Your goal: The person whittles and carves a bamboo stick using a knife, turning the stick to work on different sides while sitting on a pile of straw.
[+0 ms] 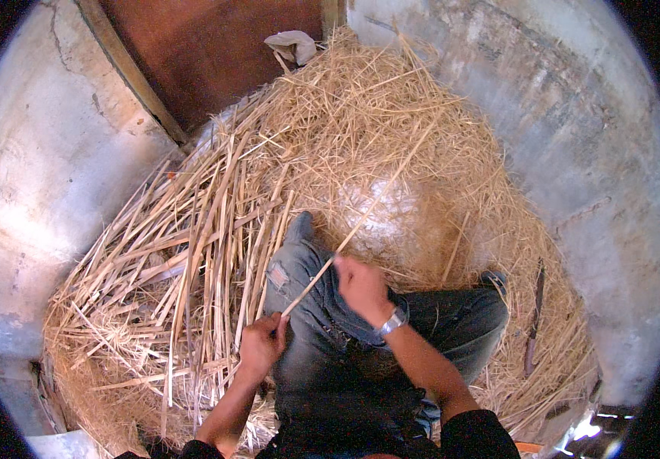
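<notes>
Head view. Person seated on floor, legs folded in blue jeans [452,317], both hands forward of the lap.

Strip [311,285]: long, thin, pale, held diagonally over the jeans. Lower end at the left hand; upper part runs up and to the right, over loose straw-coloured shavings [360,99].

Left hand [262,346]: narrow, thumb and fingers pinching the strip near its lower end. Located beside the left-hand thigh, close to the heap of sticks.

Right hand [363,289]: fingers curled in, fingertips closed on the strip farther up its length; slightly blurred, firmness of hold cannot be told. Silver watch [393,321] on this wrist.

Surroundings: heap of flat sticks [219,229] to the left, most pointing roughly away from the person, some crossing. Shavings spread ahead and to the right, thinner over a pale floor patch [379,200]. Dark narrow tool [535,317] with brownish handle lies on the shavings, right side, well apart from both hands. Whitish crumpled cloth or bag [293,46] at far edge, before a reddish-brown panel [200,46]. Stained grey wall [567,130] along the right.
</notes>
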Demonstrator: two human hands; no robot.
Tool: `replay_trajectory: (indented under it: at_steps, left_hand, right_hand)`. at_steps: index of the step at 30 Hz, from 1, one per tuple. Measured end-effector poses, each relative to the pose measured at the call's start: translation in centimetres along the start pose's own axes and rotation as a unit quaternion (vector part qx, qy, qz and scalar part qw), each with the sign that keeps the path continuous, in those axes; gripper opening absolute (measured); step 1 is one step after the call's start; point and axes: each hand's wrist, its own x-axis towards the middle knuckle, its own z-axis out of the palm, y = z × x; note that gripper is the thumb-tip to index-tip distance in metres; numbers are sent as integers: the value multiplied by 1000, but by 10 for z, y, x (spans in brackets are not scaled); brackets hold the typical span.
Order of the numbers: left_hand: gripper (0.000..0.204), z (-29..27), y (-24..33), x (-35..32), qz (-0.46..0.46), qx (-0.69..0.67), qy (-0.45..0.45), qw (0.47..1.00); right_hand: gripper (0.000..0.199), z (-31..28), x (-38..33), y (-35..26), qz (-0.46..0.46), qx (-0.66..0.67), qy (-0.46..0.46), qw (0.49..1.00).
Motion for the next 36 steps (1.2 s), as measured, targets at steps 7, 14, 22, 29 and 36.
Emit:
replay_trajectory:
  at_steps: [7, 14, 22, 29, 36]
  left_hand:
    - [15, 14, 1, -8, 77, 113, 68, 988]
    - [11, 20, 0, -3, 77, 118, 71, 987]
    - [7, 15, 11, -8, 99, 148, 95, 980]
    - [6, 22, 3, -10, 89, 148, 112, 979]
    - [11, 16, 12, -2, 73, 96, 90, 989]
  right_hand:
    - [26, -33, 79, 55, 59, -118, 149, 980]
    - [28, 7, -22, -14, -76, -66, -116, 988]
    - [38, -46, 81, 67, 24, -130, 188, 973]
    - [35, 11, -29, -7, -87, -43, -50, 994]
    - [34, -27, 52, 68, 47, -98, 130, 986]
